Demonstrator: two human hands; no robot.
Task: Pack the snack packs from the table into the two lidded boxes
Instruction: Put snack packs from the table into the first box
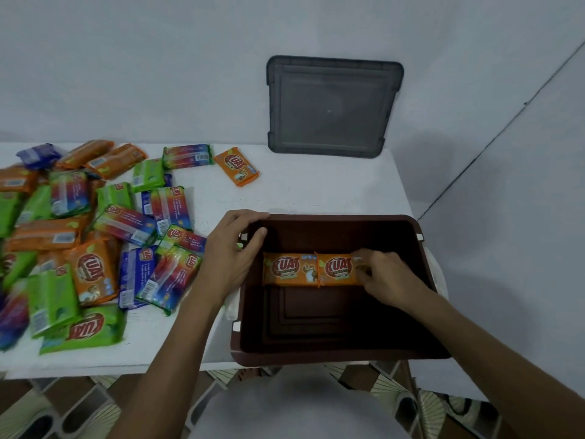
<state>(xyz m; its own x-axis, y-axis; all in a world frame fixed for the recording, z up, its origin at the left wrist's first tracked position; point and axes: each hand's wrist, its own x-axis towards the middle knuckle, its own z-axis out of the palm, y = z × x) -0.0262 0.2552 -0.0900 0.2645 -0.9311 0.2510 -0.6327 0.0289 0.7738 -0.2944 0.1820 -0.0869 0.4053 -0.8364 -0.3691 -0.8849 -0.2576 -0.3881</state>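
Box, dark brown and lidless, holds two orange packs side by side.

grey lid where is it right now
In the head view, the grey lid stands against the wall, right of centre, behind the open brown box.

White table: snack packs, brown box, grey lid.

Home-like room: white table against plain wall, patterned floor tiles.
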